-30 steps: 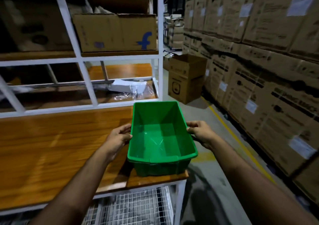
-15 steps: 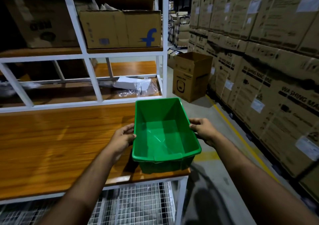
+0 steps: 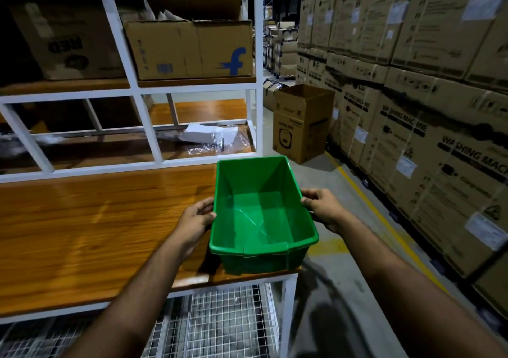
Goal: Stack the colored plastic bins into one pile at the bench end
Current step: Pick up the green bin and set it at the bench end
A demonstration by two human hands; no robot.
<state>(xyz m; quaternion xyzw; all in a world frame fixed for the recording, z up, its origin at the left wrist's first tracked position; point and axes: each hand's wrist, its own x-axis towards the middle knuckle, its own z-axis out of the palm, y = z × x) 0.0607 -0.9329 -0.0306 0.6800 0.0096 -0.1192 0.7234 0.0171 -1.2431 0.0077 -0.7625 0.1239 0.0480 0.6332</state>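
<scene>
Green bin [image 3: 261,217] sits between your hands at the bench's [image 3: 96,234] right end, its base on the corner, your left hand [image 3: 196,217] and right hand [image 3: 320,206] each gripping a long rim, probably to square it as the pile's base. Beyond your right hand stands an open carton [image 3: 301,122]. Compared with a second ago, your grip and the bin's spot look unchanged; only your view has lifted slightly.
</scene>
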